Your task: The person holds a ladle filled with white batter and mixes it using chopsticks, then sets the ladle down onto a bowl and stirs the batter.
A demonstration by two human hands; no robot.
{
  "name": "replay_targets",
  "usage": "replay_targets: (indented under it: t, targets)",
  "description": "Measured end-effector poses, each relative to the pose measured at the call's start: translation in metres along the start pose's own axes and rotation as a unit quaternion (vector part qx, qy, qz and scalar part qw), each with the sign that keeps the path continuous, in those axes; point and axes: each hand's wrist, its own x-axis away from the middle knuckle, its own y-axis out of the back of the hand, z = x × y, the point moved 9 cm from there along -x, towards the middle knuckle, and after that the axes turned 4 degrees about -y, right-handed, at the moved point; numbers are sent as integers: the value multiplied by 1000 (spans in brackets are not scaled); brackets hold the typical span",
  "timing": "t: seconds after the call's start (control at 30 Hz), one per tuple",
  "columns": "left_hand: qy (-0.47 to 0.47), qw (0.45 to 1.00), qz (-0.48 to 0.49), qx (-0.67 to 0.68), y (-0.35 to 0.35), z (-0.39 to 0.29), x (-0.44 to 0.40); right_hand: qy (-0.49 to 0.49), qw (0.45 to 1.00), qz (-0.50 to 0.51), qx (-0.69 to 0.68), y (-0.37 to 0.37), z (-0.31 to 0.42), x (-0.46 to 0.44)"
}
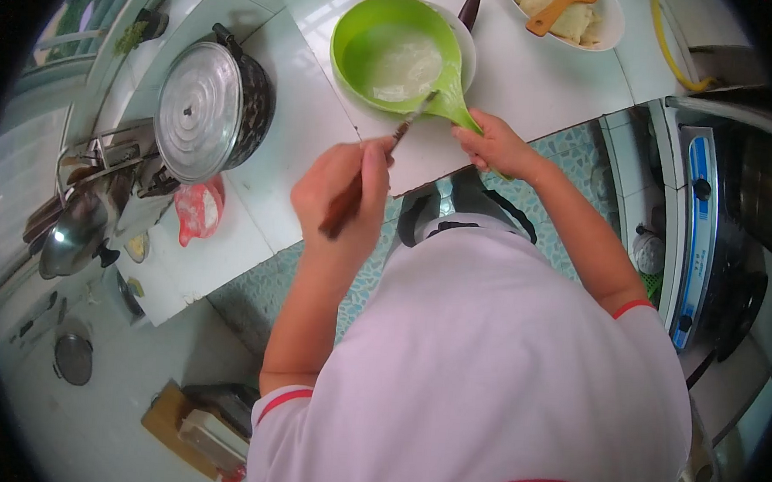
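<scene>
My right hand (504, 148) is closed round the handle of a green water dipper (348, 51). Whitish, flour-like residue (404, 67) covers part of the dipper's inside. In my left hand (341, 186) is a slim tool with a brown wooden handle (344, 206). Its narrow metal end (417, 112) reaches to the dipper's near rim, beside the handle joint; whether it touches cannot be made out, nor can its exact kind. Partly hidden behind the dipper is a white dish (469, 62). A dark-handled utensil (471, 7) lies by that dish.
A white bowl (613, 30) holds dough and a wooden paddle (560, 7). On the left counter stand a lidded pot (199, 113), a red scoop (200, 211) and a rack with a steel ladle (76, 233). A gas stove (696, 240) is at right, with a yellow hose (667, 46) nearby.
</scene>
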Motion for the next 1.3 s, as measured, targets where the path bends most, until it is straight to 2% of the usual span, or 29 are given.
replay_targets:
  t: [0.13, 0.17, 0.3, 0.43, 0.53, 0.8, 0.93, 0.97, 1.07, 1.2, 1.3]
  targets:
    - [-61, 994, 43, -75, -15, -12, 0, -13, 1000, 0, -7, -1, -2, 1]
    - [20, 999, 42, -27, -15, 12, -1, -18, 1000, -1, -7, -2, -3, 2]
    - [-17, 1000, 17, 7, -3, -9, 2, -15, 1000, -4, -7, 2, -3, 2]
    - [-62, 996, 23, -56, -16, -4, -3, -10, 1000, -2, -13, 1, -3, 1]
    - [28, 999, 27, -17, -14, 33, -12, -16, 1000, 3, -6, -1, -3, 2]
    - [-15, 1000, 19, 10, -13, -9, 2, -8, 1000, -1, -3, 2, 0, 3]
    - [15, 999, -5, 42, -8, 10, 4, -26, 1000, -2, -7, 2, -5, 1]
    - [9, 1000, 24, -9, -8, -3, 5, -19, 1000, -4, -3, 3, -4, 2]
    - [-25, 1000, 9, -17, -16, -2, 6, -11, 1000, -3, 4, 1, -1, 2]
    - [13, 1000, 7, 16, -10, 16, 5, -18, 1000, 3, -21, 1, -1, 1]
    - [-20, 1000, 7, 6, -16, 2, 8, -23, 1000, -3, -16, 0, -3, 4]
